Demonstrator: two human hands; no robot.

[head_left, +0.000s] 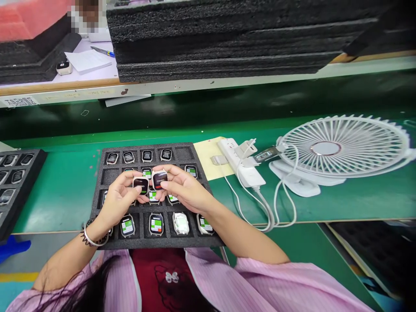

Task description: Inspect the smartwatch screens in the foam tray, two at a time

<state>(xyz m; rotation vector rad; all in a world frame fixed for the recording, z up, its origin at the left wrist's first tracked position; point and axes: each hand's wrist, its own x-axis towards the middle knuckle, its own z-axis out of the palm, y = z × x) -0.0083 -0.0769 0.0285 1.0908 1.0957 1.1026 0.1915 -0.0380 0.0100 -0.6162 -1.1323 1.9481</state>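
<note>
My left hand [121, 196] is closed on a smartwatch [141, 184] without a strap, its thumb on the dark screen, which has a green patch low down. Right beside it, my right hand [182, 186] grips a second smartwatch [159, 178], dark-screened with a red strip near the bottom. Both are held over a black foam tray [107, 175] with square pockets. Several more watch cases sit in the pockets: dark text screens in the far row, green-and-white screens nearer me, such as one watch [156, 224] in the front row. My hands hide some middle pockets.
To the right are a white power strip [242, 162] with cables and a white fan [326, 148] on the green table [68, 182]. Another foam tray [24, 186] of watches lies at left. Stacked black foam [221, 43] stands on the shelf, with a watch [64, 68] at its left.
</note>
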